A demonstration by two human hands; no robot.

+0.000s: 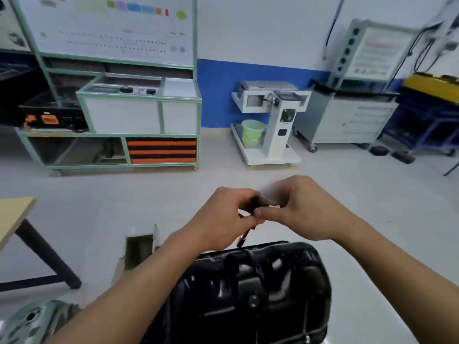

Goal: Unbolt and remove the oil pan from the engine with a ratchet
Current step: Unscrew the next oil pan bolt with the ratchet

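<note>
The glossy black oil pan [260,289] fills the lower middle of the view, its domed side facing up. Above its far edge both hands meet in the air. My left hand [223,217] grips the ratchet [244,238], whose dark handle sticks out below the palm toward the pan. My right hand [295,207] pinches the ratchet's head end, which is blurred, between thumb and fingers. The bolts are not visible.
Part of the engine [32,321] shows at the bottom left. A wooden table [15,217] with black legs stands at the left. Across the floor are a green-framed trainer bench [139,108], a white machine cart [268,125] and a grey drawer cabinet [352,120].
</note>
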